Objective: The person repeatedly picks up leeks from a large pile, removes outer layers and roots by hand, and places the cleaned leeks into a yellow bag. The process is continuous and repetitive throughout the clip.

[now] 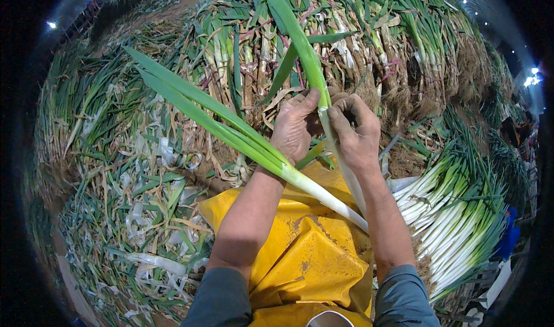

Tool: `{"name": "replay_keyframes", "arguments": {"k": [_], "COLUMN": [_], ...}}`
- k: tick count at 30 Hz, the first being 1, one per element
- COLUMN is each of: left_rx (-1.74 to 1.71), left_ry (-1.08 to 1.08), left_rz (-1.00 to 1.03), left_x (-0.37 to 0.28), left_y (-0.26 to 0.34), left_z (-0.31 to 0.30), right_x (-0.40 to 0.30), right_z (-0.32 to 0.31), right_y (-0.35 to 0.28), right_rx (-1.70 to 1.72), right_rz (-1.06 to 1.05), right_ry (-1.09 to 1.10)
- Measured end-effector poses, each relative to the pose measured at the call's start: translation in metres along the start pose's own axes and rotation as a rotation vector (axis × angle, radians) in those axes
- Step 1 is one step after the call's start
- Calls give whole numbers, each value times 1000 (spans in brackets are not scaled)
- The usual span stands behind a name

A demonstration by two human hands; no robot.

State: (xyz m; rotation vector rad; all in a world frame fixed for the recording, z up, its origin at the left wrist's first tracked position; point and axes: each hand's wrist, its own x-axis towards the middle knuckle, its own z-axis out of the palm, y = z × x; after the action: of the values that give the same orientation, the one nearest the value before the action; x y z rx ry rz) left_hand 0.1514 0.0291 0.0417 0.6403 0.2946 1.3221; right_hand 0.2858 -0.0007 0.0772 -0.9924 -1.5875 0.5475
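Observation:
Both hands grip one long green onion stalk (315,69) at the join of its green leaves and white shank. My left hand (295,121) pinches it with the thumb just above the join. Just below, the thumb and bent fingers of my right hand (355,130) hold the pale outer layer. The lower shank runs down behind my right forearm. A second green onion (318,187), white and smooth, lies slantwise across my left forearm and the yellow apron (303,244); its lower end reaches my right forearm.
Beyond my hands stand bundles of untrimmed onions (389,67) with dry leaves and dirty roots, some tied with pink string. Stripped leaves and skins (147,214) cover the ground at left. White-shanked onions (450,214) are piled at right. Lamps (532,76) glow at the far right.

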Motion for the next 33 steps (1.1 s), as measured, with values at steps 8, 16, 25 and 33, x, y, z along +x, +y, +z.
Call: {"name": "replay_keyframes", "arguments": {"k": [8, 16, 25, 33], "left_rx": [-4, 21, -16, -4], "left_ry": [50, 41, 54, 83], "left_rz": [29, 76, 48, 159], "left_x": [4, 4, 0, 6], "left_y": [9, 3, 10, 23], "left_z": [-6, -9, -5, -25], "right_x": [-42, -28, -31, -68], "right_z": [-31, -35, -55, -100], "right_y": [33, 25, 38, 45], "right_rx": [479, 788, 545, -686], "right_rz": [345, 359, 407, -155], "right_ry": [105, 107, 144, -266]}}
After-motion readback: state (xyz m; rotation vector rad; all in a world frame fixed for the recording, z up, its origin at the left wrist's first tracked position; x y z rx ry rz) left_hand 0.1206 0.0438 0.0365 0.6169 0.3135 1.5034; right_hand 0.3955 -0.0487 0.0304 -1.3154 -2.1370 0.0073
